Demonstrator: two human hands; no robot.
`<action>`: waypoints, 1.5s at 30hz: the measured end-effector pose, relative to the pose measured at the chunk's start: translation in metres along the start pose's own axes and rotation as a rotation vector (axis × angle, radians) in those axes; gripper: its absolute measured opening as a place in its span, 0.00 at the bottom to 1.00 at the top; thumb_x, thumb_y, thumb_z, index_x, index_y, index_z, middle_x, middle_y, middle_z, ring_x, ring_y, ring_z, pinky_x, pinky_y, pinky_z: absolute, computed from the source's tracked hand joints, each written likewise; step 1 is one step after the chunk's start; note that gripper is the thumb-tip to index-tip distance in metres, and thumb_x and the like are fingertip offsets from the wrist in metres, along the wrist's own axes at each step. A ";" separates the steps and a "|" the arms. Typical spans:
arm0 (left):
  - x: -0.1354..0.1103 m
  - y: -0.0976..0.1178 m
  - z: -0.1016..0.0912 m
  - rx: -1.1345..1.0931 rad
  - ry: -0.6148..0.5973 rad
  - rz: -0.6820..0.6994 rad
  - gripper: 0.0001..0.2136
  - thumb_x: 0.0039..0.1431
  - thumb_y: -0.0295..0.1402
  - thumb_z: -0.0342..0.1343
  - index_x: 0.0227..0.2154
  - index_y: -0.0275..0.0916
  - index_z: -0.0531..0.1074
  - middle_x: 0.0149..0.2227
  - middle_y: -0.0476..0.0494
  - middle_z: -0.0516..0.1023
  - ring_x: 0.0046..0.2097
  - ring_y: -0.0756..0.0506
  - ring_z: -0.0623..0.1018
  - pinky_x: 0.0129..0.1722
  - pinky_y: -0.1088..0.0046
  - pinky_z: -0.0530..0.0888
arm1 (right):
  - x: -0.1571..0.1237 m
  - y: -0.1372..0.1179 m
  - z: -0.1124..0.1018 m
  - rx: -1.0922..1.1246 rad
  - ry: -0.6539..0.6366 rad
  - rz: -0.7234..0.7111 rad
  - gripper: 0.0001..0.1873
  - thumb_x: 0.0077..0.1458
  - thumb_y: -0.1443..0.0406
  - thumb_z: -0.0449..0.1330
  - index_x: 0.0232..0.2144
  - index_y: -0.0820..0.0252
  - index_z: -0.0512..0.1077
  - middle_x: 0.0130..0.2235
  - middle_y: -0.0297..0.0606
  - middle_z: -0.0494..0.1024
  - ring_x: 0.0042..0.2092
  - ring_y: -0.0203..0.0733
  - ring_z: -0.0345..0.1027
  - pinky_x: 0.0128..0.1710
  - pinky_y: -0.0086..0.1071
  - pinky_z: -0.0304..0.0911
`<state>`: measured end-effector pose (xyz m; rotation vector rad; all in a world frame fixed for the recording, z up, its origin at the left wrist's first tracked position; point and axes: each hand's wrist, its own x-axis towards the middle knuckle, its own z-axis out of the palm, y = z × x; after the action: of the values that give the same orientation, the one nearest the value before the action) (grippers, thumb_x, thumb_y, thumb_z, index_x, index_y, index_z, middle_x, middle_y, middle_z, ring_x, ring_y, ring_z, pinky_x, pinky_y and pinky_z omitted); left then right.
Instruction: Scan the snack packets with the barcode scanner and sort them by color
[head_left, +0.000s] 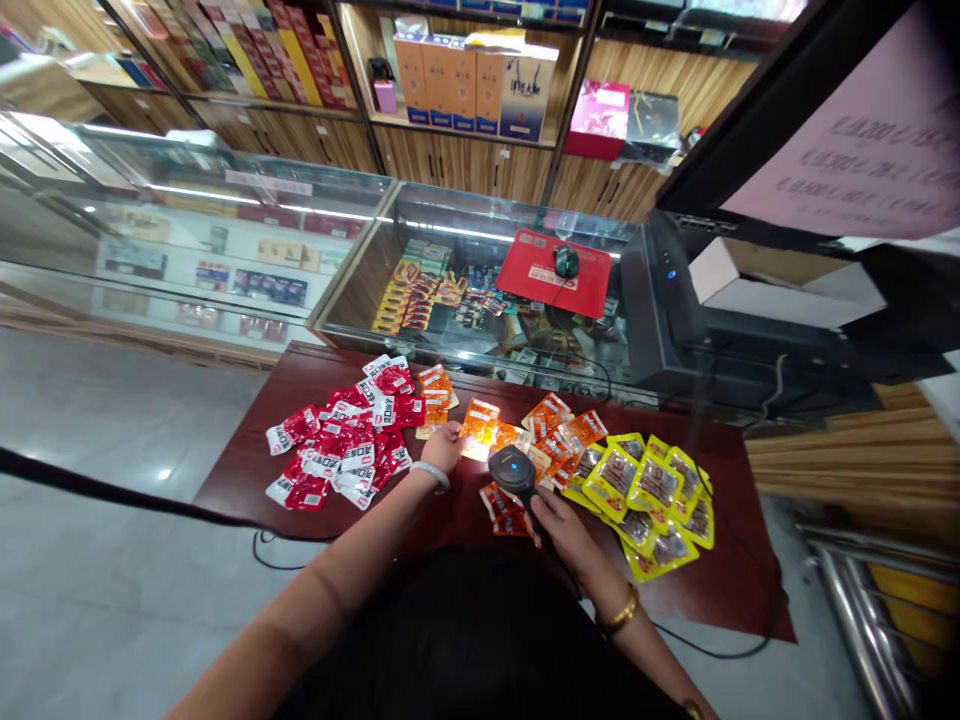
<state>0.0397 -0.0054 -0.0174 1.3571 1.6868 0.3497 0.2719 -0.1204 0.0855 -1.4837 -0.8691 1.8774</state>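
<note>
My left hand (442,447) pinches the edge of an orange snack packet (478,424), which is brightly lit. In my right hand (559,520) is a black barcode scanner (513,468), its head pointing toward that packet. Red-and-white packets (352,430) lie in a heap left of my left hand. More orange packets (559,432) are spread beyond the scanner, and a few (504,510) lie below it. A small stack of orange packets (436,395) sits just beyond my left hand. Yellow packets (649,490) with clear windows are piled right of my right hand.
All packets lie on a dark red-brown table (247,450). Behind it stands a glass display counter (465,340), with a red mat (525,270) and a mouse (566,262) on top. A black machine (660,310) stands at the right. A cable (720,655) hangs off the table's front.
</note>
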 end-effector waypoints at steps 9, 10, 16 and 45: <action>0.000 0.040 0.024 -0.142 -0.016 0.085 0.05 0.56 0.34 0.53 0.29 0.37 0.69 0.26 0.50 0.74 0.26 0.52 0.71 0.28 0.77 0.68 | -0.005 0.011 -0.008 0.063 0.069 -0.043 0.20 0.54 0.47 0.59 0.38 0.55 0.71 0.24 0.30 0.68 0.22 0.35 0.57 0.23 0.30 0.53; 0.001 0.045 0.030 -0.181 -0.047 0.083 0.05 0.56 0.34 0.53 0.30 0.37 0.70 0.27 0.49 0.75 0.27 0.52 0.73 0.29 0.77 0.69 | -0.006 0.013 -0.009 0.068 0.071 -0.045 0.20 0.54 0.47 0.58 0.38 0.55 0.71 0.24 0.29 0.68 0.22 0.35 0.57 0.23 0.30 0.52; 0.010 0.057 0.044 -0.246 -0.168 0.194 0.12 0.56 0.36 0.56 0.40 0.37 0.72 0.39 0.43 0.79 0.40 0.48 0.77 0.42 0.73 0.72 | -0.009 0.019 -0.015 0.053 0.123 -0.024 0.20 0.53 0.45 0.58 0.35 0.54 0.71 0.23 0.30 0.68 0.22 0.37 0.59 0.24 0.31 0.55; 0.034 0.007 -0.062 0.737 0.241 -0.101 0.26 0.44 0.50 0.62 0.42 0.37 0.71 0.50 0.31 0.70 0.55 0.32 0.66 0.52 0.58 0.61 | 0.001 0.014 0.001 0.045 0.040 0.043 0.27 0.49 0.44 0.60 0.43 0.55 0.72 0.22 0.29 0.68 0.21 0.35 0.56 0.22 0.30 0.51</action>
<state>-0.0032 0.0459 0.0051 1.7884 2.1947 -0.2081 0.2700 -0.1279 0.0742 -1.5185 -0.7769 1.8789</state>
